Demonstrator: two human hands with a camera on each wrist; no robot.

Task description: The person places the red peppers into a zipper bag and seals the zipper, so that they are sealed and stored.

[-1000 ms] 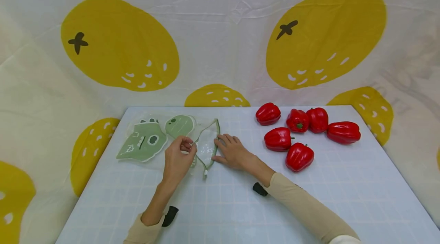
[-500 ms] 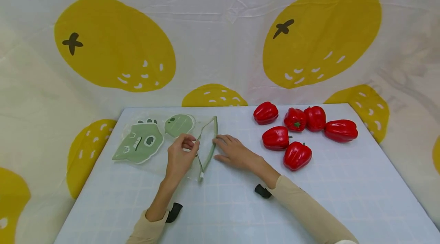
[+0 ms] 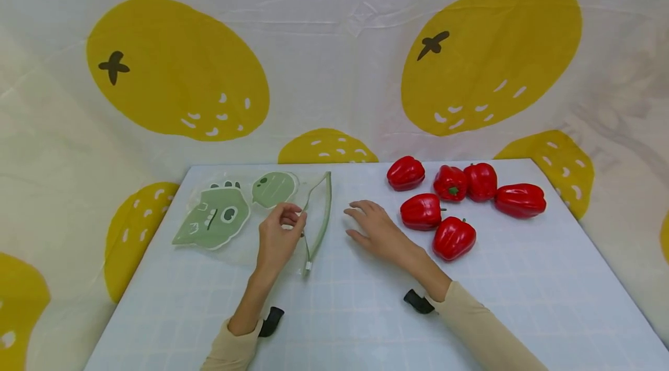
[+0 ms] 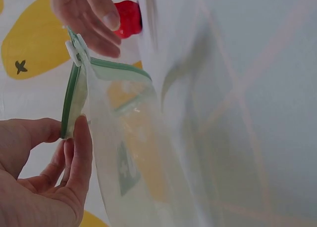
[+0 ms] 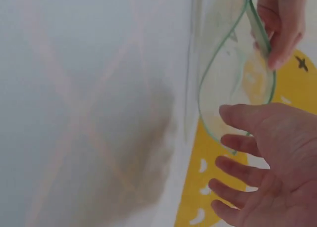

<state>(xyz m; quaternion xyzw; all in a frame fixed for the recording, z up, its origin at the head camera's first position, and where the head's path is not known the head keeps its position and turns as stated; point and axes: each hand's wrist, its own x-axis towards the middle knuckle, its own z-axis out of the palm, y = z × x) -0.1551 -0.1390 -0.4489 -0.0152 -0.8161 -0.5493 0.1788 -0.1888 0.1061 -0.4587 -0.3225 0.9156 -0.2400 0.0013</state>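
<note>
A clear zip bag (image 3: 319, 197) printed with green cartoon dinosaurs lies on the table, its mouth gaping toward the right. My left hand (image 3: 279, 237) pinches the upper edge of that mouth between thumb and fingers; in the left wrist view the green zip strip (image 4: 71, 101) runs into the pinch, with a white slider (image 4: 74, 51) farther along. Just right of the mouth, my right hand (image 3: 381, 234) hovers apart from the bag, fingers spread and holding nothing. Several red bell peppers (image 3: 420, 211) lie to the right of it.
The table (image 3: 345, 324) has a pale blue checked cover. Behind it hangs a white cloth (image 3: 334, 69) printed with large yellow fruit. A black strap end (image 3: 419, 301) sticks out at the right wrist, another (image 3: 272, 321) at the left.
My right hand has left the bag's lower mouth edge and moved right, toward the peppers. My left hand keeps its pinch, shifted slightly right.
</note>
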